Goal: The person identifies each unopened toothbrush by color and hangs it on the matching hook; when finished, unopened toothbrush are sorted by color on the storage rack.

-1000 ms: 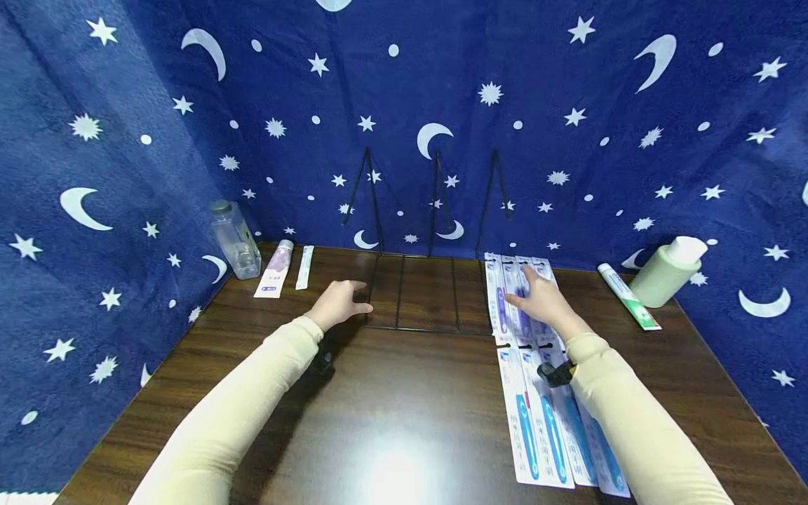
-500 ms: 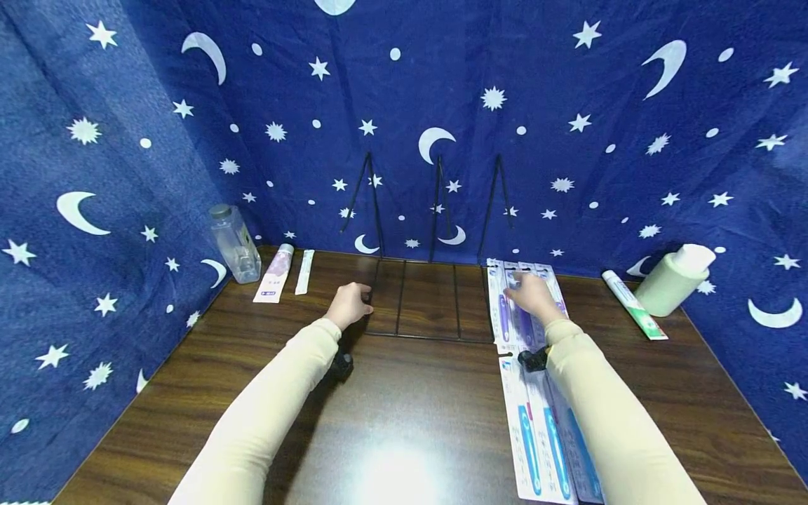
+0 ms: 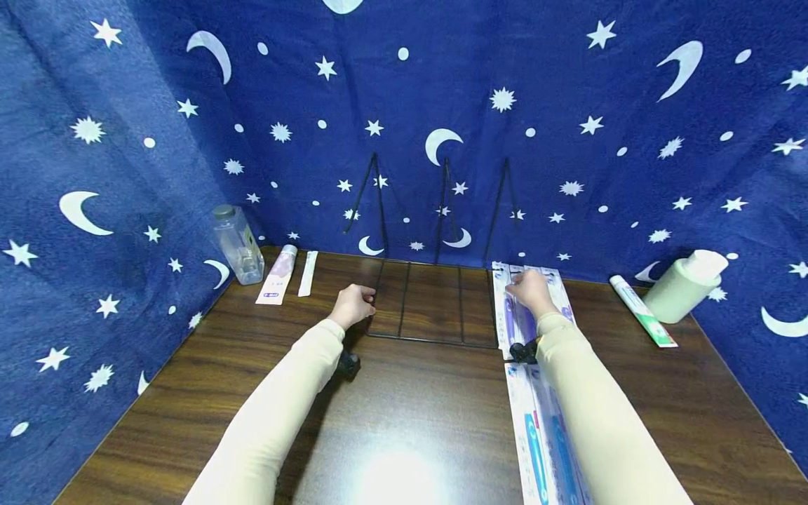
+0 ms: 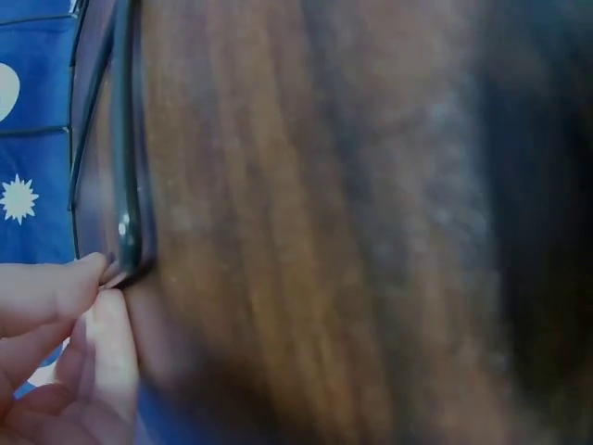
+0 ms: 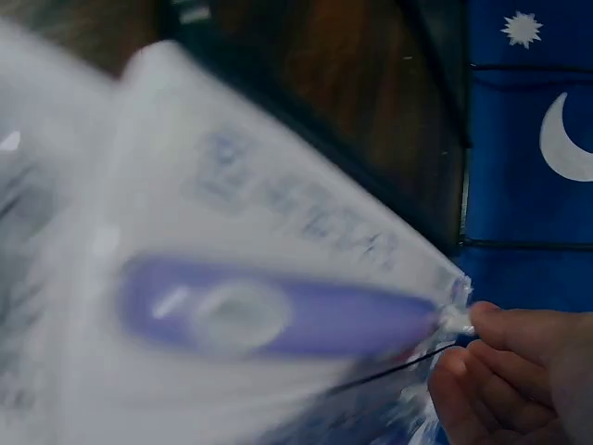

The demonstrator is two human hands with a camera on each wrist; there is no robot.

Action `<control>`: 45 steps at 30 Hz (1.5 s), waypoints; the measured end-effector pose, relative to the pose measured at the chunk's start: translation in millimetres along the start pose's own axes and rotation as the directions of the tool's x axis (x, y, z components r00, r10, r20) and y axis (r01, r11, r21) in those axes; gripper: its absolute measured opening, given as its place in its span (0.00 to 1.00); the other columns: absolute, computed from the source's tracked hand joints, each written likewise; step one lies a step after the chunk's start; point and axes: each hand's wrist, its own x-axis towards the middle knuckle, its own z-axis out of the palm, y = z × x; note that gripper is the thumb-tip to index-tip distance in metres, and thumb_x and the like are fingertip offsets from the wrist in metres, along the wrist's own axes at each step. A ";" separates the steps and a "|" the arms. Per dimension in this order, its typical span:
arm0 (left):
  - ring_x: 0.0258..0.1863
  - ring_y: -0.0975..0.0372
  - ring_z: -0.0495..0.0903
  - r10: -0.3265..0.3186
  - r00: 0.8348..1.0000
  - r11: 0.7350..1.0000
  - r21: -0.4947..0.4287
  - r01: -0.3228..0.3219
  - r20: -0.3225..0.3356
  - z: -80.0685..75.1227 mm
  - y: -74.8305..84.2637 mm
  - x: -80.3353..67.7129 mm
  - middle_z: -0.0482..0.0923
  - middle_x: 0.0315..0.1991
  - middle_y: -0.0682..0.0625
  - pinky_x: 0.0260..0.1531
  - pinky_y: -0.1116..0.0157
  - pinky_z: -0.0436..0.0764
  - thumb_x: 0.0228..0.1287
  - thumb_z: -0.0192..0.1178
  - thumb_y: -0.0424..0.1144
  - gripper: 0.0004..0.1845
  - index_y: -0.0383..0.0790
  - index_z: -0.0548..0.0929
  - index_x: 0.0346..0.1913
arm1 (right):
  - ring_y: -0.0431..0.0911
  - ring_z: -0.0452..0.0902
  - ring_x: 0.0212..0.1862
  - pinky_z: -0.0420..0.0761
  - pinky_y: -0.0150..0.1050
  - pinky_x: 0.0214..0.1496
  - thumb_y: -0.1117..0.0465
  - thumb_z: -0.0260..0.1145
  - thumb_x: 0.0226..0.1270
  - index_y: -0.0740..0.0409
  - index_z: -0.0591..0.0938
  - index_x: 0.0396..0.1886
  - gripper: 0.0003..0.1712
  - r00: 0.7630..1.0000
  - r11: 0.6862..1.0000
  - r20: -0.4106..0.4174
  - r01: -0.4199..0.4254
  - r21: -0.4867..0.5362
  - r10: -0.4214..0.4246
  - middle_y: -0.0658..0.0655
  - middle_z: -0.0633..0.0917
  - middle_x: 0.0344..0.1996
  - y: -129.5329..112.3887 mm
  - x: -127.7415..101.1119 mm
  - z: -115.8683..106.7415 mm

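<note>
A black wire rack (image 3: pixel 431 303) lies flat on the brown table, its three uprights against the blue cloth at the back. My left hand (image 3: pixel 365 303) is at the rack's front left corner. In the left wrist view its fingertips (image 4: pixel 93 278) pinch the black wire (image 4: pixel 125 167). Right of the rack lie several packed toothbrushes (image 3: pixel 514 319) in a row. My right hand (image 3: pixel 519 284) rests at their far end. The right wrist view shows the right hand (image 5: pixel 463 338) pinching the top edge of a pack with a purple brush (image 5: pixel 278 315).
At the back left stand a clear bottle (image 3: pixel 238 244), a purple and white tube (image 3: pixel 278 275) and a thin white sachet (image 3: pixel 306 272). A green and white tube (image 3: pixel 642 311) and a pale green bottle (image 3: pixel 684 284) sit back right. Blue-handled packs (image 3: pixel 536 449) lie under my right forearm. Star-printed cloth walls three sides.
My right hand slid from the middle of the purple packs to their far end and closed on one edge. My left hand's fingers curled onto the rack's corner.
</note>
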 end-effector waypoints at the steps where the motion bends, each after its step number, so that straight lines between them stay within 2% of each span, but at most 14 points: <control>1: 0.40 0.56 0.83 0.019 1.000 1.000 -0.003 -0.019 -0.003 3.6 -3.4 2.4 0.86 0.35 0.49 0.50 0.60 0.76 0.44 0.68 0.27 0.24 0.37 0.85 0.50 | 0.55 0.81 0.32 0.75 0.46 0.36 0.47 0.74 0.42 0.53 0.89 0.31 0.18 1.000 1.000 0.023 -0.007 0.009 0.006 0.52 0.87 0.25 -14.9 -9.3 -12.9; 3: 0.33 0.61 0.82 0.103 0.994 0.994 -0.024 -0.103 -0.037 24.6 -30.5 23.5 0.85 0.30 0.54 0.43 0.66 0.78 0.40 0.69 0.28 0.24 0.42 0.87 0.47 | 0.57 0.81 0.33 0.76 0.46 0.37 0.48 0.73 0.42 0.54 0.89 0.30 0.17 0.998 0.999 0.049 -0.032 -0.007 0.032 0.54 0.88 0.27 -27.4 -16.8 -26.9; 6: 0.28 0.62 0.81 0.098 0.995 0.995 -0.013 -0.099 -0.019 36.0 -38.5 36.1 0.83 0.27 0.56 0.39 0.67 0.78 0.37 0.70 0.29 0.24 0.44 0.87 0.46 | 0.58 0.79 0.31 0.75 0.47 0.35 0.48 0.72 0.43 0.58 0.88 0.27 0.19 0.997 0.998 0.042 -0.060 -0.032 0.062 0.58 0.87 0.25 -50.1 -31.1 -47.3; 8: 0.29 0.60 0.82 0.042 0.999 0.999 -0.023 -0.042 0.005 36.7 -32.3 38.4 0.84 0.28 0.53 0.41 0.64 0.78 0.36 0.70 0.28 0.25 0.41 0.87 0.46 | 0.60 0.80 0.31 0.76 0.49 0.36 0.45 0.72 0.44 0.60 0.87 0.27 0.22 0.996 0.996 0.052 -0.069 -0.047 0.072 0.59 0.87 0.26 -42.9 -27.5 -46.7; 10: 0.35 0.55 0.83 -0.027 0.999 1.000 0.007 0.027 0.037 21.8 -3.0 21.0 0.85 0.31 0.48 0.47 0.59 0.77 0.38 0.69 0.26 0.25 0.36 0.85 0.48 | 0.59 0.78 0.28 0.75 0.49 0.34 0.45 0.73 0.43 0.60 0.86 0.24 0.22 0.994 0.994 0.048 -0.093 -0.050 0.095 0.60 0.85 0.23 -49.1 -30.0 -53.2; 15: 0.39 0.53 0.82 0.014 1.000 0.999 0.031 -0.015 0.007 10.8 27.7 -1.5 0.85 0.34 0.45 0.48 0.60 0.76 0.41 0.66 0.27 0.24 0.32 0.84 0.49 | 0.60 0.76 0.25 0.75 0.50 0.32 0.53 0.73 0.43 0.61 0.80 0.13 0.16 0.980 0.981 0.067 -0.185 -0.062 0.189 0.61 0.82 0.17 -100.8 -50.5 -97.3; 21: 0.40 0.54 0.82 -0.001 1.000 1.000 0.027 0.001 0.003 12.0 35.0 -3.3 0.85 0.35 0.45 0.49 0.61 0.75 0.42 0.66 0.27 0.24 0.34 0.84 0.50 | 0.68 0.78 0.34 0.77 0.56 0.36 0.62 0.66 0.48 0.69 0.79 0.15 0.12 0.955 0.953 0.017 -0.293 -0.079 0.295 0.72 0.82 0.26 -168.5 -83.3 -138.8; 27: 0.38 0.55 0.81 -0.029 0.999 1.000 -0.007 0.029 0.035 13.5 32.6 1.0 0.84 0.34 0.47 0.49 0.60 0.75 0.44 0.65 0.26 0.24 0.35 0.83 0.51 | 0.70 0.78 0.41 0.77 0.57 0.40 0.64 0.61 0.49 0.72 0.82 0.22 0.12 0.938 0.938 -0.070 -0.344 -0.048 0.340 0.76 0.82 0.34 -176.4 -87.1 -144.9; 30: 0.39 0.55 0.81 -0.039 0.998 0.999 -0.013 0.040 0.049 14.8 23.5 10.1 0.84 0.32 0.48 0.49 0.60 0.75 0.42 0.66 0.26 0.25 0.37 0.84 0.50 | 0.69 0.78 0.40 0.76 0.56 0.43 0.65 0.60 0.49 0.72 0.84 0.24 0.12 0.934 0.949 -0.167 -0.315 0.025 0.314 0.73 0.84 0.32 -178.3 -86.8 -152.8; 35: 0.37 0.56 0.80 -0.027 0.999 1.000 0.008 0.026 0.040 34.6 -22.4 50.9 0.84 0.31 0.51 0.46 0.62 0.76 0.38 0.70 0.30 0.27 0.44 0.85 0.49 | 0.66 0.78 0.39 0.69 0.56 0.51 0.66 0.60 0.50 0.72 0.85 0.30 0.13 0.905 0.959 -0.322 -0.242 0.149 0.279 0.70 0.85 0.31 -194.1 -88.5 -173.2; 37: 0.31 0.60 0.79 0.060 0.998 0.998 -0.023 -0.060 -0.019 48.1 -51.1 66.9 0.82 0.27 0.56 0.37 0.68 0.75 0.35 0.70 0.32 0.26 0.46 0.87 0.46 | 0.65 0.78 0.38 0.70 0.55 0.50 0.66 0.60 0.51 0.72 0.85 0.31 0.13 0.892 0.957 -0.355 -0.229 0.181 0.281 0.70 0.85 0.30 -201.8 -89.6 -179.9; 42: 0.30 0.60 0.78 0.068 0.996 0.997 -0.030 -0.070 -0.056 24.2 -32.6 35.7 0.81 0.26 0.55 0.35 0.68 0.75 0.35 0.66 0.31 0.25 0.41 0.86 0.46 | 0.61 0.80 0.35 0.70 0.53 0.51 0.66 0.61 0.53 0.71 0.85 0.31 0.12 0.875 0.957 -0.406 -0.183 0.227 0.264 0.68 0.85 0.28 -219.7 -90.6 -190.4; 43: 0.33 0.58 0.79 0.020 0.999 0.999 -0.024 -0.021 -0.025 18.1 -24.7 30.3 0.82 0.28 0.53 0.40 0.66 0.76 0.37 0.66 0.30 0.26 0.41 0.86 0.48 | 0.60 0.81 0.34 0.70 0.52 0.51 0.65 0.61 0.53 0.70 0.85 0.31 0.12 0.872 0.955 -0.413 -0.176 0.237 0.263 0.68 0.85 0.28 -223.0 -91.1 -192.3; 45: 0.33 0.57 0.79 0.012 1.000 1.000 -0.026 -0.012 -0.025 24.2 -35.0 37.8 0.82 0.28 0.52 0.39 0.65 0.76 0.35 0.68 0.30 0.27 0.41 0.85 0.48 | 0.59 0.81 0.34 0.69 0.51 0.52 0.65 0.62 0.53 0.69 0.85 0.31 0.11 0.867 0.955 -0.427 -0.159 0.251 0.257 0.67 0.86 0.28 -230.0 -93.5 -196.2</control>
